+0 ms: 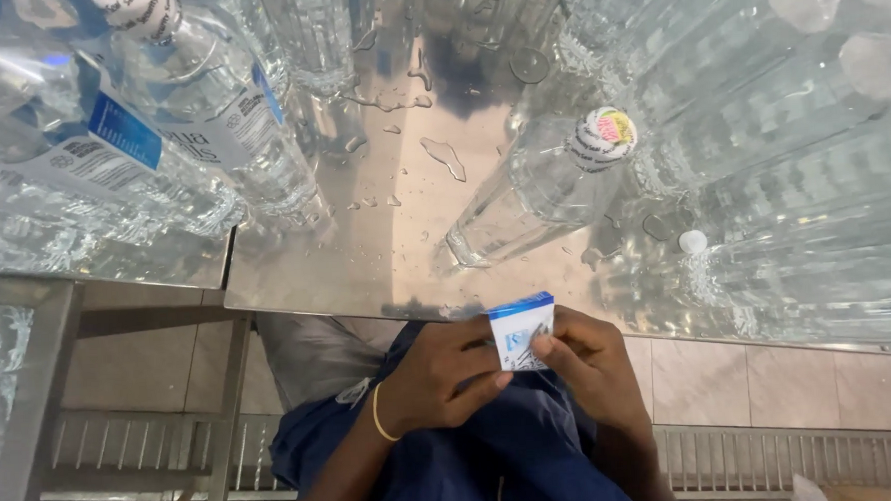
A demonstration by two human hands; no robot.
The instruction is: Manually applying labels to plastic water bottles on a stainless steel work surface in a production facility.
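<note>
A wide steel table (pixel 386 253), wet with drops of water, is being filled almost fully by clear plastic bottles. A dense group of unlabelled bottles (pixel 761 147) is being kept on the right part of the table, and labelled bottles (pixel 190 121) with blue and white labels are being kept on the left part. Between these groups one single bottle (pixel 543 186) with a printed cap seal is being seen alone, near the front edge of the table. Just beside it, to the right, a small white cap (pixel 692 241) is lying on the steel.

Below the table edge, blue clothing (pixel 494 449) of the person is being seen, and under it a tiled floor with a metal drain grate (pixel 775 457).

A small blue and white label (pixel 521 330) is being held in front of the body, just under the table edge. It is being pinched from both sides: the left hand (pixel 441 376), with a thin gold bangle (pixel 378 414) on the wrist, is closed on its left edge, and the right hand (pixel 595 359) is being curled around its right side.
</note>
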